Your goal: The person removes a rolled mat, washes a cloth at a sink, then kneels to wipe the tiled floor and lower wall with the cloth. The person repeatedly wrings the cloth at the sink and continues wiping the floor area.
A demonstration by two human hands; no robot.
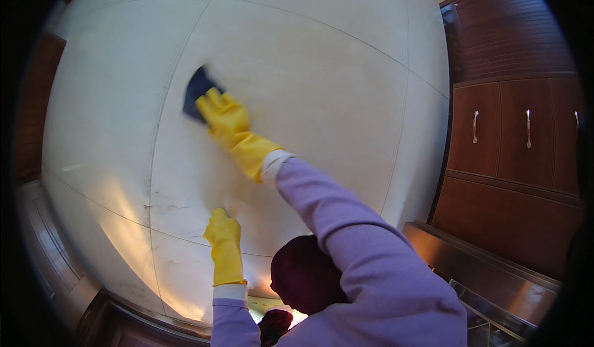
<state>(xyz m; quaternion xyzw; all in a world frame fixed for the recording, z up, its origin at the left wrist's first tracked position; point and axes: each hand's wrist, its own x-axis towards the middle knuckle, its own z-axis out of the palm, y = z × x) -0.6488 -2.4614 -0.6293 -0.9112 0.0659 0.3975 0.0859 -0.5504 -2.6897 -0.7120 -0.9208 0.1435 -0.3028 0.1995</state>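
My right hand (226, 117), in a yellow rubber glove, reaches forward over the pale tiled floor (301, 91). Under its fingers is a dark blue cloth (197, 91), spread out on a tile and slightly blurred. My left hand (223, 228), gloved the same way, is closed in a fist and appears to rest on the floor closer to my body. No object shows in it. Lilac sleeves with white cuffs cover both arms. A dark maroon knee (304, 272) is bent between my arms.
Brown wooden cabinets (496, 129) with metal handles line the right side. A metallic plinth (482, 268) runs below them. At lower left stands a dark wooden frame (134, 321). Dark scuffs (167, 203) mark the tiles near a joint, left of my left hand.
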